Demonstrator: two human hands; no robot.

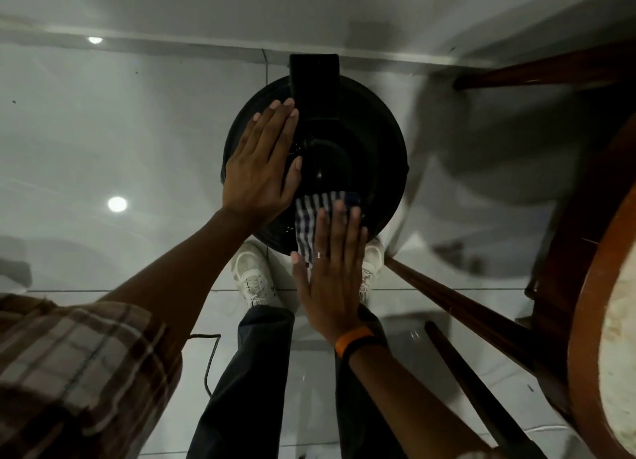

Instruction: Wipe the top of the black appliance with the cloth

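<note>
A round black appliance [364, 155] stands on the white floor below me, seen from straight above, with a black box-shaped part at its far edge. My left hand [260, 169] lies flat on its left side, fingers together and stretched out. My right hand [330, 276] presses flat on a blue-and-white checked cloth [311, 217] at the near edge of the appliance top. The cloth sticks out beyond the fingertips; part of it is hidden under the palm.
A wooden chair [516, 321] with a round seat and dark legs stands close on the right. My white shoes [253, 276] are just under the appliance's near edge. A thin dark cable [210, 358] lies on the glossy tiled floor at left. The white wall runs behind.
</note>
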